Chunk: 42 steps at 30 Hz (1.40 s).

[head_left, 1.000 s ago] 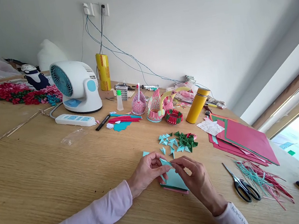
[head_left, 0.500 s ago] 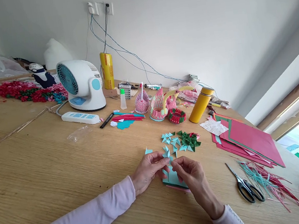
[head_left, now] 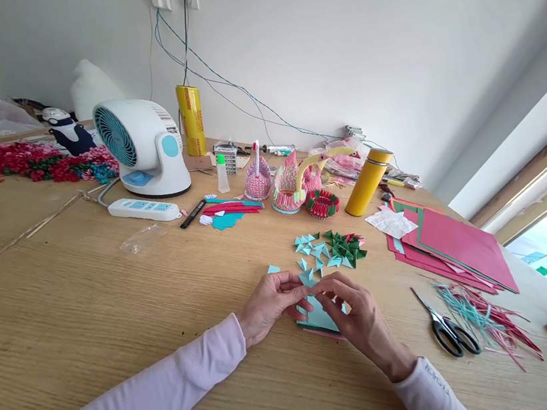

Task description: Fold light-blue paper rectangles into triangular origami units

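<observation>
At the near edge of the wooden table (head_left: 90, 310), the left hand (head_left: 266, 303) and the right hand (head_left: 359, 318) meet, fingertips pinching one small light-blue paper piece (head_left: 308, 280) between them just above a short stack of blue paper slips (head_left: 321, 316). The step in hand looks like creasing that piece into a triangular unit (the fold itself is too small to read). Finishing it would call for a firm press along the crease, thumbs opposed, without letting the flaps slip. Finished blue and green triangles (head_left: 330, 251) lie just beyond the hands; scissors (head_left: 446, 330) rest to the right beside paper trimmings (head_left: 485, 325).
</observation>
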Tool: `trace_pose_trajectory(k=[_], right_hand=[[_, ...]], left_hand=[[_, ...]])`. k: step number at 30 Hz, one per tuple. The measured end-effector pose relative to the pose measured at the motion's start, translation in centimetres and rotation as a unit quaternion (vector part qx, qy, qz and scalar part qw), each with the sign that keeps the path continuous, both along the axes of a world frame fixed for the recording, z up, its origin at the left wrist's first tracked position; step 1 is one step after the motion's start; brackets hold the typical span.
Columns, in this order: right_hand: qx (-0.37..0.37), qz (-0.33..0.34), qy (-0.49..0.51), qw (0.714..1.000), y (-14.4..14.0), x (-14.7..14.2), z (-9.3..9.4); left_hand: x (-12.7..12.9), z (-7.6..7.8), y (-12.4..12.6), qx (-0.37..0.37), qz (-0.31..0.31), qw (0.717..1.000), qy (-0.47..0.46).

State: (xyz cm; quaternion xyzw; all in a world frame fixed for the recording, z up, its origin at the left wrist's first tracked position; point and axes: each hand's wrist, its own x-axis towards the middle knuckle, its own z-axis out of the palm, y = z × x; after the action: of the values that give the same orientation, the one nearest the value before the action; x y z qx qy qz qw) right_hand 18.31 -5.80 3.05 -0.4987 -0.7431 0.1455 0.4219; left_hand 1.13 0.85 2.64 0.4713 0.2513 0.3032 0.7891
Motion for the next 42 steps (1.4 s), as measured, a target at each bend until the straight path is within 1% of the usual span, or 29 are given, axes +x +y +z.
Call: trace_pose_trajectory(k=[3,8,14,19,24,27,32,39,42], right_hand=[[-0.009,0.011,0.008,1.0,0.2,0.4,-0.2],[-0.009,0.03,-0.005,1.0,0.4,0.9,-0.3],[0.003,0.012,0.001,1.0,0.3,0.6,0.3],[-0.022,-0.011,0.022,0.999,0.1,-0.1,0.4],[-0.062,-0.043,0.05,0.996,0.3,-0.2,-0.2],[-0.073,-0.04,0.087,0.993,0.5,-0.2,-0.6],[-0.065,-0.037,0.114,0.991,0.7,0.0,-1.0],[-0.059,-0.044,0.109,0.991,0.7,0.0,-1.2],[-0.054,-0.052,0.108,0.991,0.7,-0.3,-1.2]], left_hand=[[-0.1,0.2,0.1,0.009,-0.006,1.0,0.013],[-0.1,0.3,0.1,0.049,-0.017,0.998,0.031],[-0.1,0.3,0.0,0.08,-0.018,0.995,0.054],[0.1,0.3,-0.1,0.081,0.003,0.994,0.071],[0.3,0.5,-0.2,0.075,0.026,0.994,0.077],[0.3,0.6,-0.2,0.071,0.033,0.994,0.081],[0.2,0.8,-0.3,0.055,0.028,0.995,0.073],[0.1,0.7,-0.3,0.04,0.027,0.997,0.064],[0.2,0.6,-0.3,0.042,0.036,0.996,0.069]])
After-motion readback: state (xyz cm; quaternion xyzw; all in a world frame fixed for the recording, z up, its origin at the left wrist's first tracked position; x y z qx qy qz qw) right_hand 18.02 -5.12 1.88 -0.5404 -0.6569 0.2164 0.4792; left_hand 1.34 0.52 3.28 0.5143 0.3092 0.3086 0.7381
